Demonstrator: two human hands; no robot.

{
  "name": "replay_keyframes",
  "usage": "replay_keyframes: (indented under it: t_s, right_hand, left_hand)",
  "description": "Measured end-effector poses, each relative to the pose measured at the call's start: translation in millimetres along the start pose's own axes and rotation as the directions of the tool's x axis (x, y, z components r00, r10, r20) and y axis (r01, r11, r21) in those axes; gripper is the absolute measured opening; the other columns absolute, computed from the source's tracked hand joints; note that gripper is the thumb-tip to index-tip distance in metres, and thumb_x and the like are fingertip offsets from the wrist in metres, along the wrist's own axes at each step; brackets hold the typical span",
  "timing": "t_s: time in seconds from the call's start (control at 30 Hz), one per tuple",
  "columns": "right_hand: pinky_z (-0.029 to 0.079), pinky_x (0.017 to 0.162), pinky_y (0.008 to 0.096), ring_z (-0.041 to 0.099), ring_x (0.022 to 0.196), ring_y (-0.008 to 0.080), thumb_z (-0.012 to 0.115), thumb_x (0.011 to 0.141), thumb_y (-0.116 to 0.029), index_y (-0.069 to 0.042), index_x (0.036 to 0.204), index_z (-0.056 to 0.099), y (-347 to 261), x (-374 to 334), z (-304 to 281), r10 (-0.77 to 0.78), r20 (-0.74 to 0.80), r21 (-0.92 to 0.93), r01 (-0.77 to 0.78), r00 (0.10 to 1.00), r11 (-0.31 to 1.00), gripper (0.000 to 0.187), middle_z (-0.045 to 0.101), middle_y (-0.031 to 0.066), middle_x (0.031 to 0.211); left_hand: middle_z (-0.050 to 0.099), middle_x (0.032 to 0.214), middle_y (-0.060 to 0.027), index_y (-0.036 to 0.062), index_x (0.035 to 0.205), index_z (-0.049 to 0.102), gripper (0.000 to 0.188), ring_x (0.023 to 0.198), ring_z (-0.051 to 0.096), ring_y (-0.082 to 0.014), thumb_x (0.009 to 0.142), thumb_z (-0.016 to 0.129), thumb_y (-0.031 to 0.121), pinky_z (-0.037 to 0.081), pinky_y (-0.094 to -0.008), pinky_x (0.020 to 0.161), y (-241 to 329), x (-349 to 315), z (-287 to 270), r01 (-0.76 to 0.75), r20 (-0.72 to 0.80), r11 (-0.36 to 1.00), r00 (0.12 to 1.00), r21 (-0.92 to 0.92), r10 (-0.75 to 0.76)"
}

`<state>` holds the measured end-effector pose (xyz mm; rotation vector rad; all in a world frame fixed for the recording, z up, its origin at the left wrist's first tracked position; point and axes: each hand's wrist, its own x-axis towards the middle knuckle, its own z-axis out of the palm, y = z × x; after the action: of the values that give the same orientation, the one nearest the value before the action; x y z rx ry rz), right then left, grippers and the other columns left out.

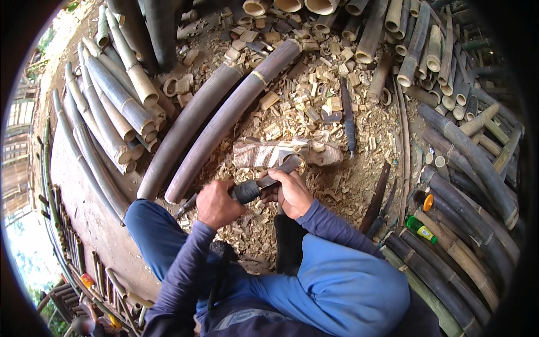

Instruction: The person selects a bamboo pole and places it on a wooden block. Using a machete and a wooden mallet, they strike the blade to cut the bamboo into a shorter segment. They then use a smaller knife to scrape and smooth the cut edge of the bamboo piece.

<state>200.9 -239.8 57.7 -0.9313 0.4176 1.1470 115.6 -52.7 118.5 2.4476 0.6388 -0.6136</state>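
Note:
Between my hands is a short dark-grey bamboo piece (245,192), slanting up to the right toward a chopping block (252,154). My left hand (218,204) is closed round its lower left end. The fingers of my right hand (292,195) wrap its upper part, thumb on top. Its far end, near the block's front edge, has a pale rim beside it. A slim dark tool (186,206) with a pointed end juts out left of my left hand; whether that hand also grips it is hidden.
Wood chips (303,121) cover the ground. Two long bamboo poles (224,123) lie left of the block, and a long dark tool (348,115) lies beyond it. Bamboo stacks (120,101) stand at left and right. A green bottle (421,229) lies on the right-hand poles.

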Motion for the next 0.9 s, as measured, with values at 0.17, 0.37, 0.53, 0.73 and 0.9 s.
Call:
replay_keyframes:
  t_s: [0.17,0.37,0.53,0.73,0.9]
  right_hand:
    - [0.056,0.079,0.0384,0.069,0.083,0.0228,0.048,0.107,-0.029,-0.004,0.113,0.065,-1.8,-3.5,-13.0,-0.073,0.109,0.480,0.012,0.991,0.877,0.030,0.071,0.0104,0.101]
    - [0.047,0.093,0.0363,0.060,0.086,0.0187,0.046,0.108,-0.042,-0.018,0.119,0.065,20.0,-9.6,-22.5,-0.025,0.433,0.624,-0.279,0.901,0.730,0.033,0.067,0.0008,0.100]
    - [0.045,0.094,0.0308,0.061,0.096,0.0139,0.059,0.101,-0.029,-0.006,0.105,0.065,18.9,-76.4,-23.8,0.013,0.132,0.028,-0.017,0.991,0.999,0.025,0.066,0.0041,0.096]
    - [0.046,0.108,0.0354,0.056,0.115,0.0194,0.051,0.106,-0.027,-0.007,0.122,0.057,9.6,-56.3,-132.6,-0.300,0.097,-0.995,0.089,0.949,-0.039,0.027,0.060,0.0084,0.119]
    - [0.047,0.111,0.0378,0.053,0.126,0.0225,0.045,0.108,-0.027,-0.007,0.135,0.051,-55.0,-30.8,-148.2,-0.188,0.058,-0.778,-0.073,0.981,-0.624,0.034,0.057,0.0122,0.131]
  left_hand:
    - [0.071,0.071,-0.0131,0.0056,0.074,0.071,0.008,0.067,0.072,-0.0296,0.067,0.071,0.010,0.054,-0.0446,0.063,80.4,24.8,-60.0,-0.235,-0.038,0.883,0.961,0.407,0.273]
    - [0.068,0.071,-0.0095,0.0053,0.075,0.069,0.015,0.073,0.072,-0.0238,0.082,0.067,0.019,0.053,-0.0389,0.065,112.0,4.8,-43.0,-0.373,0.157,0.696,0.921,0.613,0.356]
    - [0.069,0.080,-0.0127,0.0033,0.092,0.067,0.026,0.078,0.072,-0.0308,0.079,0.074,0.025,0.057,-0.0445,0.068,96.0,-30.1,-27.3,-0.644,0.676,0.765,0.579,0.036,0.456]
    - [0.052,0.127,-0.0166,0.0143,0.142,0.050,0.075,0.100,0.065,-0.0321,0.072,0.078,0.019,0.055,-0.0441,0.083,175.0,24.1,72.5,-0.918,0.118,0.391,0.396,0.062,0.911]
    - [0.038,0.152,-0.0262,0.0197,0.155,0.039,0.101,0.119,0.064,-0.0436,0.064,0.080,0.007,0.058,-0.0468,0.096,187.8,68.5,70.1,-0.767,0.282,0.624,0.572,-0.148,0.770]
